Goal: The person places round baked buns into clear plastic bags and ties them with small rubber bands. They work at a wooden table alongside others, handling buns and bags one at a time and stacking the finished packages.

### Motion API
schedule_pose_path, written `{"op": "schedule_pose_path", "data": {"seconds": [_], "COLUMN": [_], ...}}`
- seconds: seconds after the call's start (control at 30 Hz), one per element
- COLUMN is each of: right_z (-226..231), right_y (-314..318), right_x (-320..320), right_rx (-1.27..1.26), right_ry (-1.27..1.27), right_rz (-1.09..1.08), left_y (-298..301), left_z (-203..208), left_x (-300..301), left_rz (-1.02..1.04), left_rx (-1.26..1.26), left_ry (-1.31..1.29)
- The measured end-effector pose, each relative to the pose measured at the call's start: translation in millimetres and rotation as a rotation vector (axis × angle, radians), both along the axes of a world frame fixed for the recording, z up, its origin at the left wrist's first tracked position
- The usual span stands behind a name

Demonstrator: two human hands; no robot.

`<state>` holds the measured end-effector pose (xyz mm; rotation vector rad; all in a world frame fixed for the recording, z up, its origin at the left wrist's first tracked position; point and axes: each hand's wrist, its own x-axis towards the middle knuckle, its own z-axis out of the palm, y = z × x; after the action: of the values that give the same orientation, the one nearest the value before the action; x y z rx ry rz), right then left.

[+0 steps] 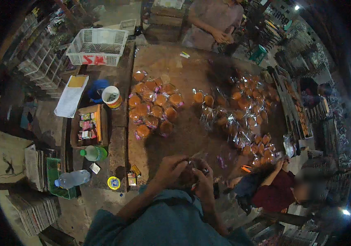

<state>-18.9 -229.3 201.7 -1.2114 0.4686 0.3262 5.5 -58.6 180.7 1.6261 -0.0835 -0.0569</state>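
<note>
Close to my body, at the table's near edge, both hands are closed around a plastic-wrapped round brown bun (186, 177). My left hand (172, 167) grips its left side, and the fingers of my right hand (203, 178) pinch the wrap on the right. Shadow blurs the details of the bun. Ahead to the left on the wooden table (175, 143) lies a cluster of round orange-brown buns (157, 110) in clear bags with pink bits. A larger heap of shiny bagged buns (245, 110) spreads over the right side.
Along the left stand a white crate (96, 47), a white bucket (112, 97), a carton of small packs (88, 125), a green bottle (94, 153) and a clear bottle (73, 179). Co-workers are at the right (274, 190) and far side (214, 24). An orange-handled tool (246, 168) lies right.
</note>
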Motion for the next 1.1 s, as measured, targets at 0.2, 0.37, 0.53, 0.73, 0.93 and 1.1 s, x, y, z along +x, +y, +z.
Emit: {"op": "schedule_pose_path", "data": {"seconds": [0.2, 0.37, 0.53, 0.73, 0.93, 1.1], "right_z": [-15, -60, -78, -77, -62, -69], "right_y": [-13, -29, -54, -51, -68, -74], "right_x": [10, 15, 34, 45, 65, 71], "right_rx": [-0.378, -0.326, -0.397, -0.070, -0.177, -0.163], "right_ry": [-0.142, -0.131, 0.035, 0.192, 0.183, -0.028], "right_rz": [0.137, 0.069, 0.204, -0.158, -0.009, 0.058], "left_y": [-15, -36, -37, -71, -83, -73], "left_z": [-5, -15, -26, -22, -20, -32], "left_x": [1, 20, 47, 55, 71, 76], "left_rz": [0.026, 0.091, -0.154, -0.057, -0.207, -0.238], "left_rx": [0.170, 0.071, 0.441, 0.241, 0.552, 0.542], "left_ry": [0.013, 0.103, -0.094, 0.244, -0.026, -0.159]}}
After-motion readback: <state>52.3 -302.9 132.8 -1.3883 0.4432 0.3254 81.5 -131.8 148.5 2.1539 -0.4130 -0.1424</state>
